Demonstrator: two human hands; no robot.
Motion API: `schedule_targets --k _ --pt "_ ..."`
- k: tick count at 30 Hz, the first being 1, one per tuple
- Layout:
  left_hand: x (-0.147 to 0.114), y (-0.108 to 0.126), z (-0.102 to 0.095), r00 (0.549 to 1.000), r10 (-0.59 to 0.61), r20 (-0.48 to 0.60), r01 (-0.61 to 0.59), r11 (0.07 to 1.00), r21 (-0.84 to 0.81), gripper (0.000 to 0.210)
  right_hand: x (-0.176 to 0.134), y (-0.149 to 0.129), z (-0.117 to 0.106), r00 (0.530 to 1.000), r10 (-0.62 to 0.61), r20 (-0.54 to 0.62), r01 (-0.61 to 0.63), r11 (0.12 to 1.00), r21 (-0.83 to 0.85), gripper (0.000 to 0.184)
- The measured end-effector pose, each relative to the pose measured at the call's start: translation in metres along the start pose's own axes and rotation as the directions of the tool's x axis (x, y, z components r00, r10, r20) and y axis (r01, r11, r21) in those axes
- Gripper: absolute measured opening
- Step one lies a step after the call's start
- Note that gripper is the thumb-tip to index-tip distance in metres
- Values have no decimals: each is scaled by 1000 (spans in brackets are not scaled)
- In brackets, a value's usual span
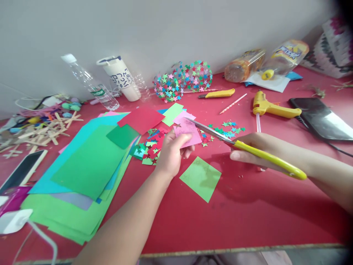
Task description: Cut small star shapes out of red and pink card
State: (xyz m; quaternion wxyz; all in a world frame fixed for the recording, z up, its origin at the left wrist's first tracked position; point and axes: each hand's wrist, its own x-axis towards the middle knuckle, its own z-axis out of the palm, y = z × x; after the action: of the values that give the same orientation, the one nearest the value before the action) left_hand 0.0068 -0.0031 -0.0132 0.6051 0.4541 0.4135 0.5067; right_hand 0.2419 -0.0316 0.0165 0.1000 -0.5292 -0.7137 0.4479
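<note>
Left hand pinching pink paper, right hand gripping scissors over a red counter; the blades seemingly meet the sheet.

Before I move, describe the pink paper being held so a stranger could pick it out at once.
Start at the red table and find the left hand, near the middle of the view. It grips the pink paper, with the tips of the yellow-handled scissors crossing it in view. Unlike the light green square lying on the table, it is pink and held up.
</note>
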Motion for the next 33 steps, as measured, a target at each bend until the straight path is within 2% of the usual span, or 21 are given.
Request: schedule_targets --k 3,10,22,26,33 --pt "0 -2 0 1000 9 13 -9 1000 7 27 0 1 2 1000 -12 -23 12 1000 -24 62" --pt "-2 -2 1 996 65 63 -65 998 -3 22 -3 -4 3 1000 6 -1 -6 1000 -30 63" --pt "-9 4 5 980 165 -107 -152 981 123 30 -8 -6 4 999 -24 48 24 1000 1 60" --pt "-10 5 6 979 168 -118 -146 975 169 33 -10 -10 4 998 35 56 -36 999 14 60" --pt "-13 9 8 985 132 -110 -106 970 217 38 -11 -11 7 996 65 56 -68 995 67 58"
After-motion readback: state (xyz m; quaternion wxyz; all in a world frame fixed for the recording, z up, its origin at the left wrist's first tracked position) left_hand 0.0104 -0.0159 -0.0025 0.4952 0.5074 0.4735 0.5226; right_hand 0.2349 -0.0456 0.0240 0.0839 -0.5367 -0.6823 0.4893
